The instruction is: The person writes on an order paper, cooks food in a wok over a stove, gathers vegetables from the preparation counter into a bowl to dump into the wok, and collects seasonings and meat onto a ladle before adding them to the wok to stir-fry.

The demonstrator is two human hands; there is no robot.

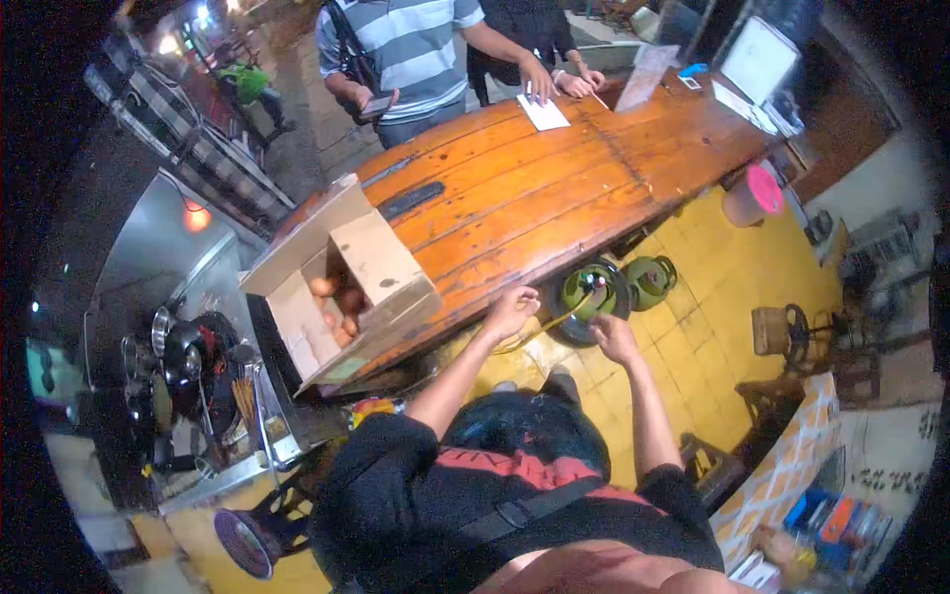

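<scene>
Holding left hand (512, 315) (fingers loosely spread) and right hand (616, 339) (fingers: we cannot tell) beside the worktop (515, 198), we probably want clearance.

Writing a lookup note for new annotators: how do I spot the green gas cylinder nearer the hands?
Start at the long wooden counter, then the yellow floor on the wearer's side. The green gas cylinder stands just beyond the right hand. A dark round rim surrounds it and a yellow hose reaches its top; the neighbouring cylinder shows neither.
</scene>
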